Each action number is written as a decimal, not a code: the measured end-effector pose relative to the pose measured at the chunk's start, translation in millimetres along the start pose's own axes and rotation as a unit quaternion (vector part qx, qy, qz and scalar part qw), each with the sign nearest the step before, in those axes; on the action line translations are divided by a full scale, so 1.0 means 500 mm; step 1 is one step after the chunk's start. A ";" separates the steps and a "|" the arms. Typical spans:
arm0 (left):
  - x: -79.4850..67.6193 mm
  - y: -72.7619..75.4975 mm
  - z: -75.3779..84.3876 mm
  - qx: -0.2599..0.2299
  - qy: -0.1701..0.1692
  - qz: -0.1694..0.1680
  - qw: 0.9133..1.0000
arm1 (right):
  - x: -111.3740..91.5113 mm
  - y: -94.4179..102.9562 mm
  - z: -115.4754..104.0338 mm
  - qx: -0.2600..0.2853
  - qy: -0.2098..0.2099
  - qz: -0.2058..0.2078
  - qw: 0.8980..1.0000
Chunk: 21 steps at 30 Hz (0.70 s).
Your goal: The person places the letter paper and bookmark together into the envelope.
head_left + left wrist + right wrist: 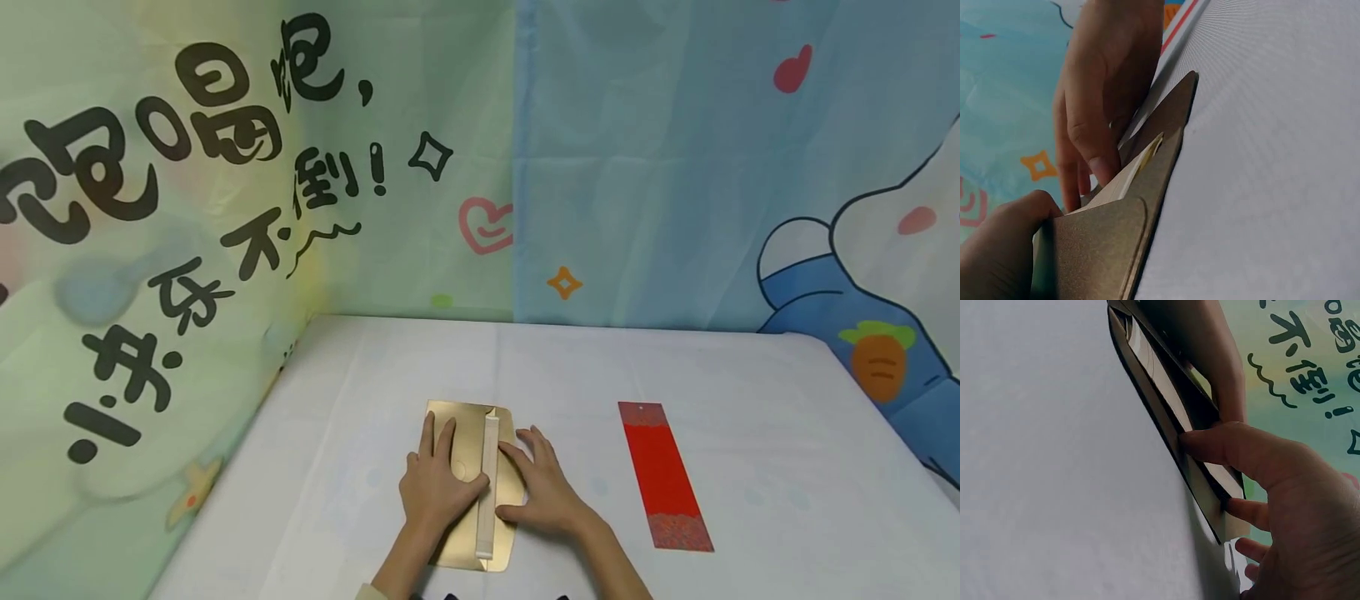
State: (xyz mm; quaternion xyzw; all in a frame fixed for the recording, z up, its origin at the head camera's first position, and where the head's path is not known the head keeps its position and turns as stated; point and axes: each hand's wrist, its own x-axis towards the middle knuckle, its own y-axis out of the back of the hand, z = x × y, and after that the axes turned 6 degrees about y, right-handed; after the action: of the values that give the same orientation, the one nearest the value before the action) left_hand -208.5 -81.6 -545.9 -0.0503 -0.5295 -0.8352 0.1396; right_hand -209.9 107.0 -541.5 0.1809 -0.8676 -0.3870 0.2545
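Note:
A flat gold envelope-like case [465, 425] lies on the white-covered table, with a long cream strip [486, 492] in its lengthwise opening. My left hand [438, 487] rests over the case's left panel, fingers stretched toward its far end. Its thumb reaches the edge of the opening, bent at the flap edge in the left wrist view. On the other side, my right hand [551, 492] touches the right panel with thumb and index fingertips apart, close beside the strip. In the right wrist view the right thumb [1210, 442] presses at the case's long side; the strip shows between two raised gold flaps.
To the right on the table [787, 467] lies a long red strip [663, 475] with patterned ends. A printed curtain [637, 167] hangs behind, and another printed cloth [112, 292] runs along the left side.

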 end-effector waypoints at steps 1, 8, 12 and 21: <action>0.000 0.000 0.000 0.001 -0.001 0.001 1.000 | 0.001 -0.001 -0.001 -0.001 0.001 0.002 1.000; 0.000 -0.003 0.001 0.003 0.001 0.003 1.000 | 0.007 -0.006 -0.009 -0.008 -0.007 0.001 1.000; 0.000 -0.004 0.001 0.003 0.000 0.004 1.000 | 0.008 -0.008 -0.013 -0.009 -0.014 -0.006 1.000; 0.001 -0.002 0.001 0.013 0.004 -0.005 1.000 | 0.009 -0.018 -0.009 -0.038 -0.011 -0.001 0.999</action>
State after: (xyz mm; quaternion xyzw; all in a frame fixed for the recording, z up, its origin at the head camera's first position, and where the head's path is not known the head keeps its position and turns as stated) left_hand -209.0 -80.7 -546.3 -0.0430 -0.5398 -0.8293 0.1381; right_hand -209.9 96.1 -544.4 0.1674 -0.8550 -0.4216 0.2514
